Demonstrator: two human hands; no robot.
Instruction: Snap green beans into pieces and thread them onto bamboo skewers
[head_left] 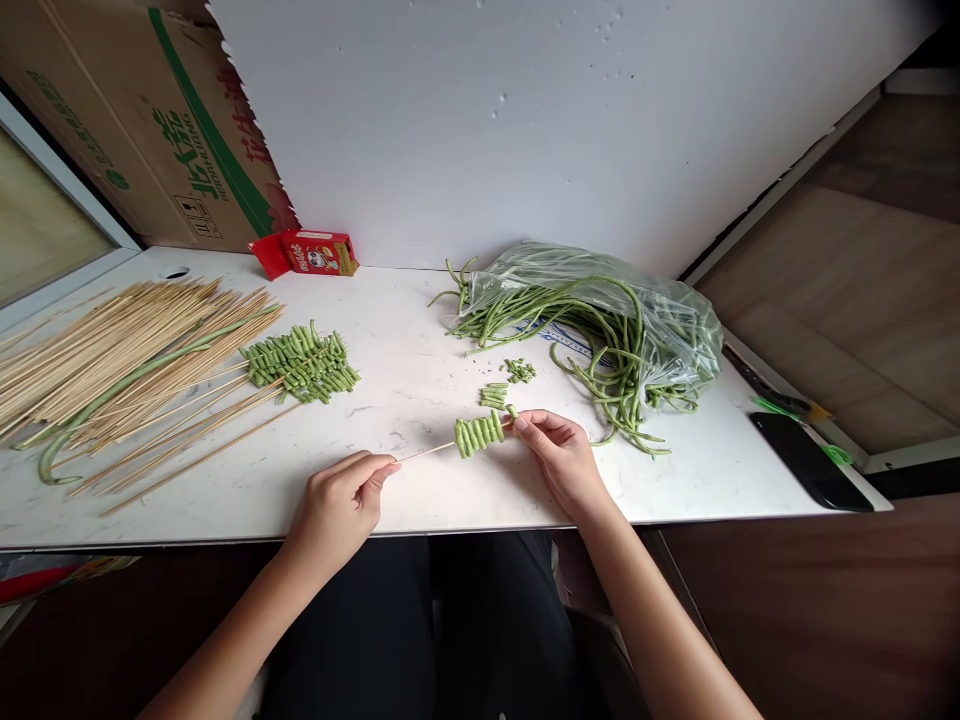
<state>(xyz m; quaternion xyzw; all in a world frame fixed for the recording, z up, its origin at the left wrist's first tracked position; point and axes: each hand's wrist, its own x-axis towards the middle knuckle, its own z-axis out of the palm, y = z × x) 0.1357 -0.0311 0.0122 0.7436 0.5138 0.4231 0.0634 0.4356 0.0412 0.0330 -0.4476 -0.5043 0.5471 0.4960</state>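
Note:
My left hand (341,505) pinches the bare end of a thin bamboo skewer (424,453) just above the white table (420,370). Several short green bean pieces (478,432) are threaded side by side on the skewer's far end. My right hand (561,455) is closed at that end, its fingertips pinching a bean piece at the skewer's tip. Loose cut bean pieces (504,385) lie just beyond the skewer.
A pile of bare skewers (112,350) with a long bean across it covers the left of the table, finished bean skewers (304,362) beside it. A plastic bag of long beans (600,310) lies right. A black phone (810,460), red carton (319,252) and cardboard box (150,120) stand around.

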